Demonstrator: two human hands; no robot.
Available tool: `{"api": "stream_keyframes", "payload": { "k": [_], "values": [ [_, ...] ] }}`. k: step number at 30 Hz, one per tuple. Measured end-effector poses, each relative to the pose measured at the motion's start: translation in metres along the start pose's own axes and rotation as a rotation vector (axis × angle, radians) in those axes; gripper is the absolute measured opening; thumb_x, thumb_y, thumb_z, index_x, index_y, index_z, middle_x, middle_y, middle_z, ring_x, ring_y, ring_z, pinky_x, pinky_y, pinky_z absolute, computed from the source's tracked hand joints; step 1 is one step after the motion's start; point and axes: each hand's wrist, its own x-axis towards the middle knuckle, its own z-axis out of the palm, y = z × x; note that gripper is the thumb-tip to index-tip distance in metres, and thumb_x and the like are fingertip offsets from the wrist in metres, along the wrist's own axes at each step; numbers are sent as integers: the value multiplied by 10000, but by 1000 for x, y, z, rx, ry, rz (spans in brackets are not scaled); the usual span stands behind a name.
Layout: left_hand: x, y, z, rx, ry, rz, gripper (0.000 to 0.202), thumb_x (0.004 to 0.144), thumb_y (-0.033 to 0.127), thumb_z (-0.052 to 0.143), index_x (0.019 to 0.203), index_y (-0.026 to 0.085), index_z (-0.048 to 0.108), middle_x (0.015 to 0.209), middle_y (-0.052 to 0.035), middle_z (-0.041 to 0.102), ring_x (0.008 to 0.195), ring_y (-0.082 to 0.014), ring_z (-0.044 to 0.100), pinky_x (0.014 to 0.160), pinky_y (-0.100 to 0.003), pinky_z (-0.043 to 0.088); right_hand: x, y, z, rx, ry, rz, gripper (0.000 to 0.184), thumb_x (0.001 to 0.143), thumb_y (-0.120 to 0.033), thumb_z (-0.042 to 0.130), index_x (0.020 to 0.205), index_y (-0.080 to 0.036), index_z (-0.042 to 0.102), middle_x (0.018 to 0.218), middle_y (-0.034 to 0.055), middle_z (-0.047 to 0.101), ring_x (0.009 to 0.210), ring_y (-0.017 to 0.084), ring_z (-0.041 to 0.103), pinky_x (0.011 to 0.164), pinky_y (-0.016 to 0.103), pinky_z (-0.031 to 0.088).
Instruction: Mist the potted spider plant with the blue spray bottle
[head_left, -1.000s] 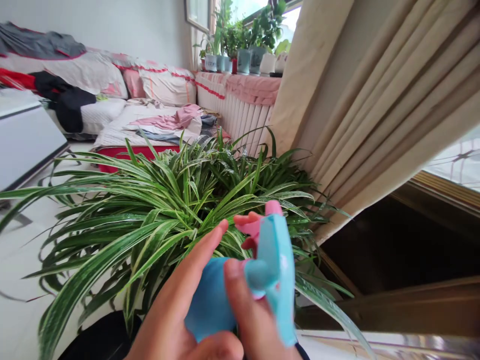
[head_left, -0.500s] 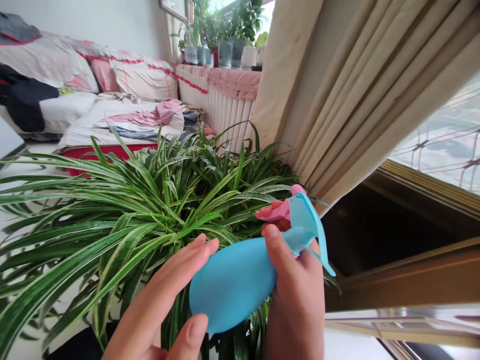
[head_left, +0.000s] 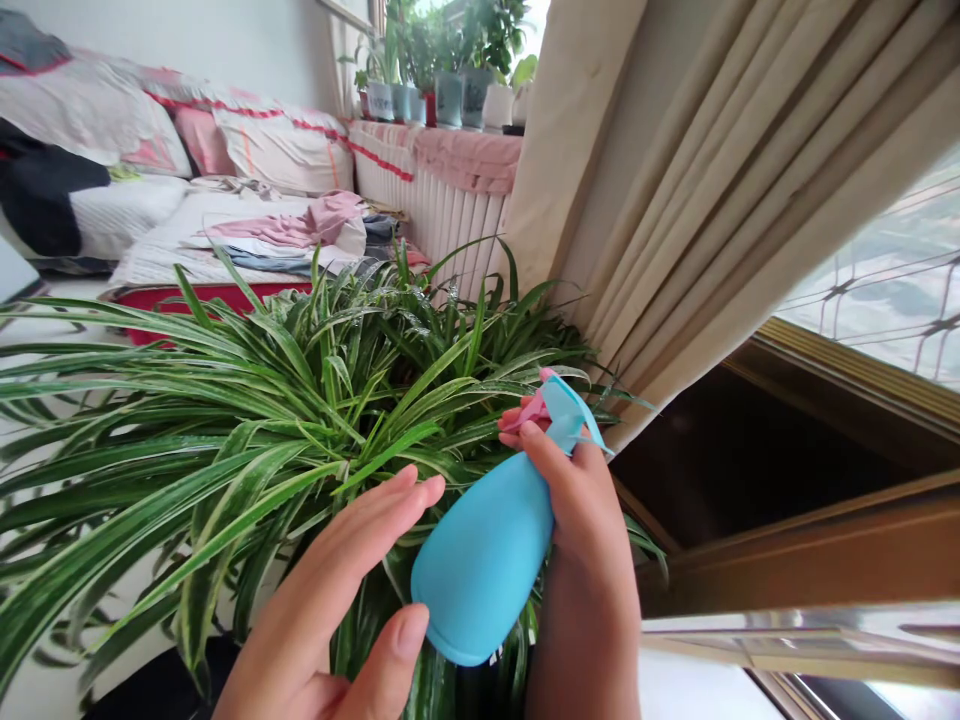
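Note:
A blue spray bottle [head_left: 484,560] with a pink trigger is tilted over the leaves, its head pointing away from me and its base toward me. My right hand [head_left: 581,490] is wrapped round the bottle's neck, with fingertips at the trigger. Left of the base, my left hand [head_left: 337,590] has its thumb and fingers spread apart. Its thumb tip overlaps the bottle's lower edge in view; whether they touch I cannot tell. Under and beyond both hands spreads a spider plant [head_left: 322,400] with long striped leaves, some shiny with wet spots.
A beige curtain [head_left: 697,180] hangs at the right beside a wooden window frame [head_left: 765,550]. Behind the plant stands a bed [head_left: 165,240] with folded clothes [head_left: 300,225]. Several potted plants [head_left: 450,95] line the far sill above a white radiator [head_left: 457,215].
My right hand has turned the spray bottle, so its head has swung left and away from me while its base shifted right. My left hand stays spread, nearly in place.

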Motion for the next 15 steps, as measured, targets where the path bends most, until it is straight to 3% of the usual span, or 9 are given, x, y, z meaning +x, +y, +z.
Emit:
{"api": "stream_keyframes", "payload": {
  "k": [4,8,11,15],
  "values": [
    [0,-4,-1,1,12,-30,320,885,295,570,1193,306,653,1247,1,695,1202,-242,616,1045,-392,513,2,3,-2,-69,48,-19,657,756,-455,713,1361,-267,542,967,50,706,895,244,671,849,418,517],
    [0,-6,-3,0,12,-23,330,886,288,576,1203,354,639,1231,34,700,1188,-221,626,1048,-369,506,9,6,-5,-154,57,47,615,726,-469,710,1284,-230,611,921,52,728,886,269,674,834,420,511],
    [-1,-6,-5,5,26,-26,326,889,271,570,1194,360,640,1217,46,704,1182,-209,628,1057,-364,499,18,11,-5,-112,52,112,666,685,-444,733,1296,-217,595,995,74,741,971,311,685,840,430,521],
    [0,-7,-5,-10,30,-40,309,884,284,575,1178,341,654,1190,33,716,1158,-212,640,1041,-361,512,24,18,-4,-44,90,90,710,683,-393,735,1352,-248,544,1021,60,754,1018,307,686,848,420,526]
  ]
}}
